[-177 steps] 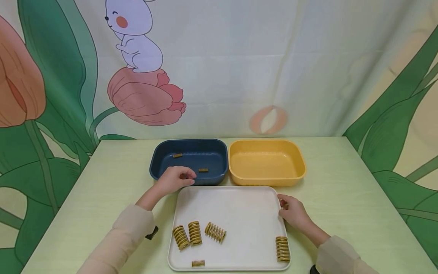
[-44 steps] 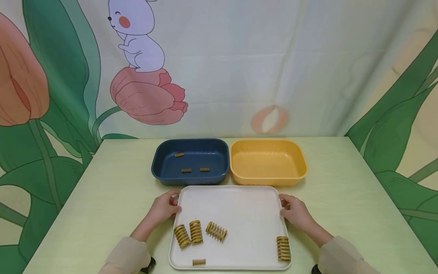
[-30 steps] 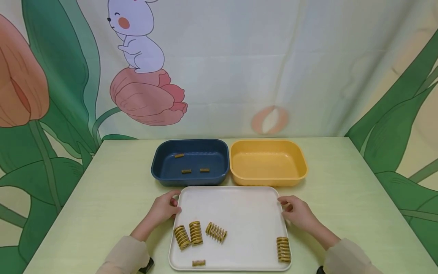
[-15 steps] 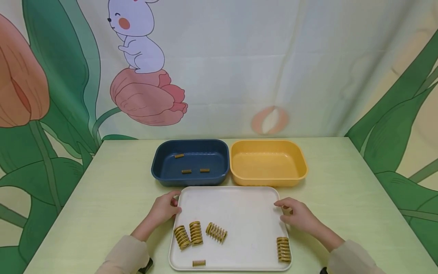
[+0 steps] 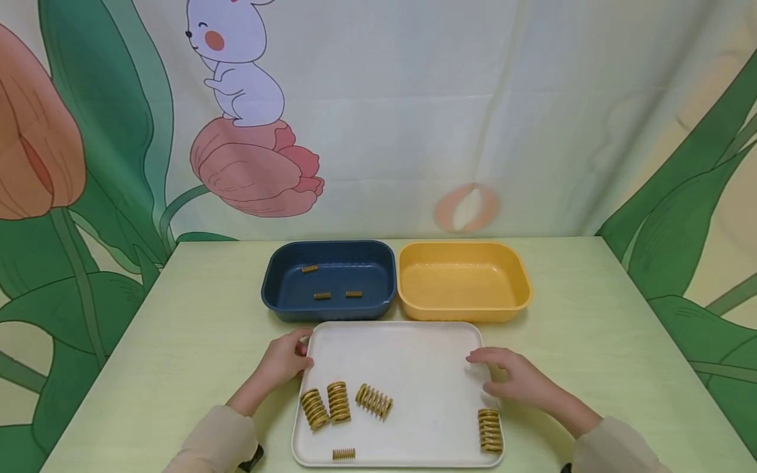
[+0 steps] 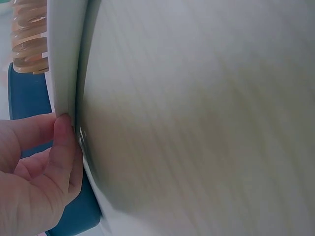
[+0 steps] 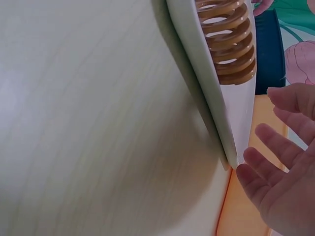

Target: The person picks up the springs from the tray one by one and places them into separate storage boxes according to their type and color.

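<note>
A white tray (image 5: 414, 368) lies on the table with large brass-coloured springs on it. Three of them, among them the tilted spring (image 5: 374, 401), lie on its left half, and another large spring (image 5: 489, 431) is by the right rim. One small spring (image 5: 344, 454) rests near the front rim. My left hand (image 5: 285, 358) pinches the tray's left rim between thumb and fingers, as the left wrist view also shows. Above the tray's right edge, my right hand (image 5: 520, 378) has its fingers spread, holding nothing; the right wrist view shows its fingers (image 7: 275, 142) apart.
Behind the tray stands a dark blue bin (image 5: 328, 314) with three small springs inside, such as the small spring (image 5: 353, 293). A yellow bin (image 5: 464, 314) sits directly to its right. Behind the table (image 5: 591, 315) hangs a printed curtain (image 5: 378, 131).
My left hand has gone from the blue bin to the tray's left rim, and a third small spring now lies in that bin. My right hand has released the right rim and spread its fingers.
</note>
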{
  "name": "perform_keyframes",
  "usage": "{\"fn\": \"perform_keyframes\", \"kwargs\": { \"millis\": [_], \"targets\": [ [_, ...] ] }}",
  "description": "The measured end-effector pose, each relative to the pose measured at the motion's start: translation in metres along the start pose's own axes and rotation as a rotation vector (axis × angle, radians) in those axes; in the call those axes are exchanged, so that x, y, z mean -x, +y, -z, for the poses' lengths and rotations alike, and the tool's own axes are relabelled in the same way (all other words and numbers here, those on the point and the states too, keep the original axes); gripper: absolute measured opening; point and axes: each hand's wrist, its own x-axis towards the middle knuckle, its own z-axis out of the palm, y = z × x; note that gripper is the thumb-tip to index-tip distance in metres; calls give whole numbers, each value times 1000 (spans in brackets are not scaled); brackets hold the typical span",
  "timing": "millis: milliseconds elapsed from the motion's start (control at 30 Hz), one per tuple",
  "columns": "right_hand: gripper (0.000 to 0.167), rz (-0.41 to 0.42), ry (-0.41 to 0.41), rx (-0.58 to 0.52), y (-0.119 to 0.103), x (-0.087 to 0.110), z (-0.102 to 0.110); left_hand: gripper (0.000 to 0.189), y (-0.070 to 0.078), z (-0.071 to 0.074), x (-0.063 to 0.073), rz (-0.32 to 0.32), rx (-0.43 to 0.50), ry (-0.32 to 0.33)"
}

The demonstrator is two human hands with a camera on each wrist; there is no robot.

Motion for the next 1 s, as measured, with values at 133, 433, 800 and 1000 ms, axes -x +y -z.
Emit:
{"fn": "perform_keyframes", "kwargs": {
  "millis": [133, 433, 800, 1000],
  "targets": [
    [42, 26, -19, 60, 1, 2, -1, 49, 0, 0, -1, 4, 0, 0],
    [44, 11, -100, 116, -2, 6, -1, 48, 0, 1, -1, -4, -21, -1],
    [46, 44, -189, 241, -13, 12, 0, 50, 0, 0, -2, -6, -47, -7],
    [47, 64, -227, 272, -14, 15, 1, 50, 0, 0, -1, -3, -42, -8]
  ]
}}
